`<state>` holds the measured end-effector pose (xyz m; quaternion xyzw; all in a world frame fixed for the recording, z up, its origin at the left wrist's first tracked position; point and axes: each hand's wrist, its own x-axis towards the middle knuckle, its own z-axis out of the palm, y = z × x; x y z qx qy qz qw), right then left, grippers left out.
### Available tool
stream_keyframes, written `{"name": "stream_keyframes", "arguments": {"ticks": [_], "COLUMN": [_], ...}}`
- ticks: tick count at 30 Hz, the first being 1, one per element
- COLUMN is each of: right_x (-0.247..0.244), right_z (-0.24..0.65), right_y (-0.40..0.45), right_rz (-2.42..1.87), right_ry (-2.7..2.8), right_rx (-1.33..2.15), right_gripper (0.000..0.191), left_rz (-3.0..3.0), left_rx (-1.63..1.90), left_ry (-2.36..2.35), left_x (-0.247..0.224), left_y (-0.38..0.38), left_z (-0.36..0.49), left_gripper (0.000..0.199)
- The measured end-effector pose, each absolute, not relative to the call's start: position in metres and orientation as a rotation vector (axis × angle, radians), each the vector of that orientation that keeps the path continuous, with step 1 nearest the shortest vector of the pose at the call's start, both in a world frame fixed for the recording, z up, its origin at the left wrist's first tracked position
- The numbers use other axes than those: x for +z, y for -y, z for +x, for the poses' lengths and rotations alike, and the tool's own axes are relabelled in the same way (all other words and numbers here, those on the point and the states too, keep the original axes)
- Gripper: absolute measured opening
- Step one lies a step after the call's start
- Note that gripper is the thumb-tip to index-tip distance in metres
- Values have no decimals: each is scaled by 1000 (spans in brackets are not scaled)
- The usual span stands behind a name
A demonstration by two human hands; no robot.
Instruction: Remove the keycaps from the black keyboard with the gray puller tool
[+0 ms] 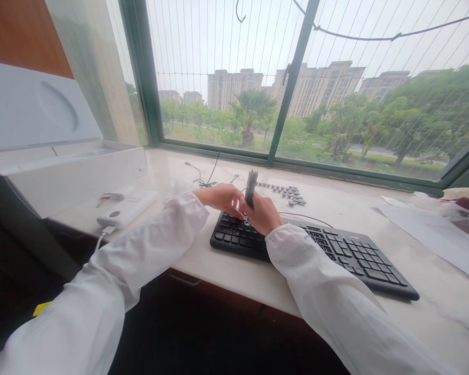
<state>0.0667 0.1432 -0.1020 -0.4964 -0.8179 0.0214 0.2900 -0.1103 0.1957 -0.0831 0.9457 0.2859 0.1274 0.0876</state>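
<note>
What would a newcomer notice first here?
Probably the black keyboard on the desk, with the left hand over its left part and the right hand gripping an upright dark tool. Behind the keyboard lie small pieces, seemingly keycaps. Beyond, a big window shows trees and tall buildings.

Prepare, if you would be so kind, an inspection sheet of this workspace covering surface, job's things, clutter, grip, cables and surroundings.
Surface: white, faintly veined tabletop.
Job's things: black rectangular keyboard; small dark keycap-like pieces in rows behind it.
Clutter: open white box and white rectangular device at left; white paper sheets at right.
Grip: right hand holds a narrow dark bar-shaped object upright; left hand has its fingers over the keyboard, hold unclear.
Cables: thin dark coiled cable beyond the left hand; white cable plugged into the device.
Surroundings: green-framed window; tall beige buildings and green trees outside.
</note>
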Motion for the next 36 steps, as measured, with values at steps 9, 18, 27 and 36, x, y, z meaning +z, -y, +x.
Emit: {"name": "stream_keyframes", "arguments": {"ticks": [9,18,27,36], "right_x": [-109,-117,-101,-97], "right_z": [69,68,65,84], "right_y": [-143,-143,-137,-153], "right_rz": [-1287,-1287,-1177,-1383], "right_ry": [2195,2177,1874,1765], "right_rx": [-13,-89,-181,-4], "right_gripper": [30,30,31,26], "left_rz": [2646,2612,2654,2711], "left_rx": [448,422,444,421], "left_ry": [-671,-785,-785,-732], "left_x": [-86,-84,-85,-85], "left_y": [-198,-192,-192,-191], "left_z": [-110,-109,-109,-107], "left_gripper": [21,24,23,18]}}
